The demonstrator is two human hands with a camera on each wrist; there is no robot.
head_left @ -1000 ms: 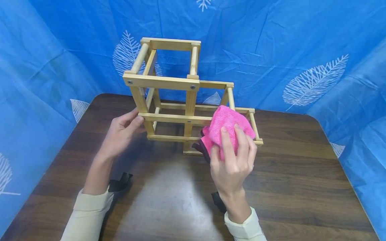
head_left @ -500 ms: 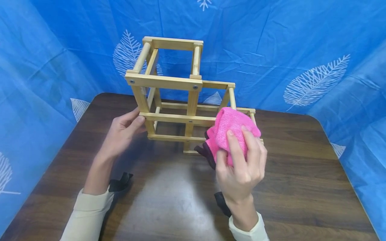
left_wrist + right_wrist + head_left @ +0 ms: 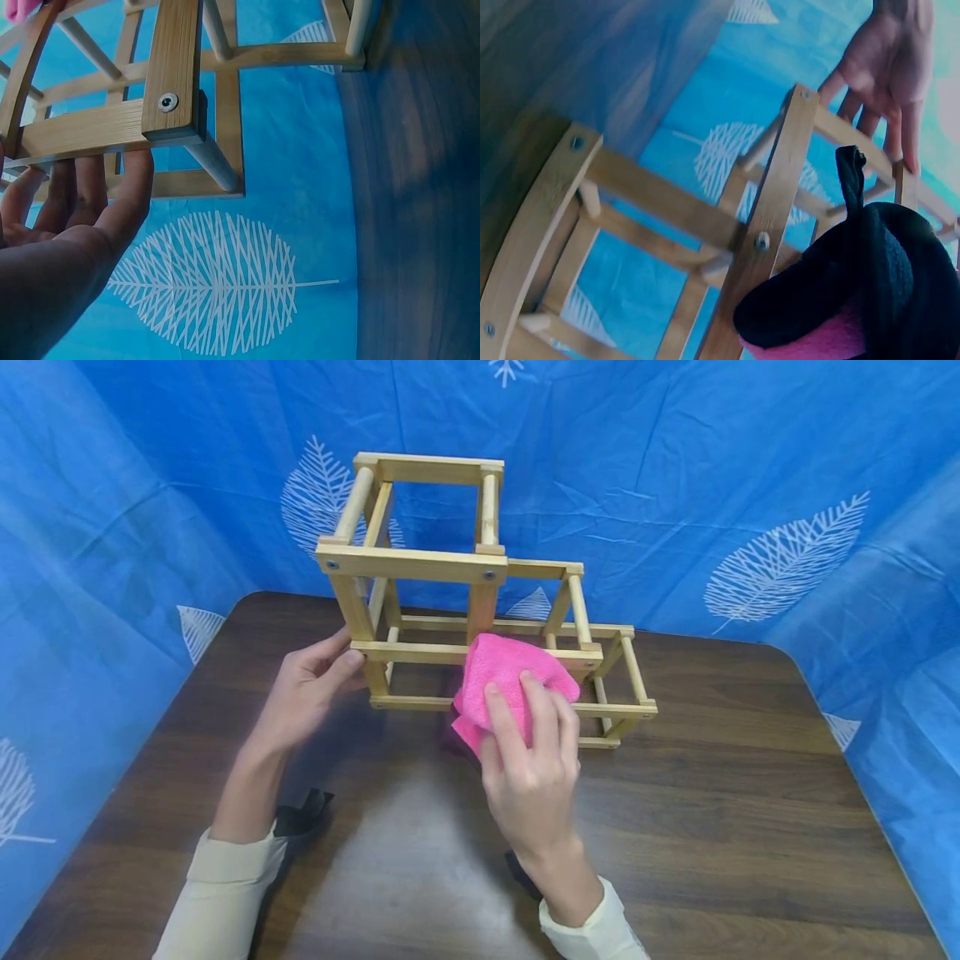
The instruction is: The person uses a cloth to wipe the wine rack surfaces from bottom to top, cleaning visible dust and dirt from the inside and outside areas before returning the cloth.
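A stepped rack of pale wooden slats and round dowels point(image 3: 412, 564) stands on the table, its tall side at the left. My left hand point(image 3: 311, 693) grips its left upright, thumb in front and fingers behind. In the left wrist view, the fingers of this hand point(image 3: 90, 217) reach behind a slat point(image 3: 82, 131). My right hand point(image 3: 532, 777) holds a bunched pink cloth point(image 3: 513, 664) against the front of the rack, over the middle rail and central upright. Seen from the right wrist, the cloth's dark trim and loop point(image 3: 900, 270) cover part of the frame.
The brown wood-grain table point(image 3: 720, 793) extends to both sides of the rack. Close behind it hangs a blue curtain point(image 3: 637, 460) with white leaf prints, which also runs along the left and right sides. Black straps point(image 3: 303, 812) sit at the wrists.
My right hand first shifted slightly right with the cloth, then swept left along the rack, uncovering the right end of its middle rail. My left hand keeps its grip.
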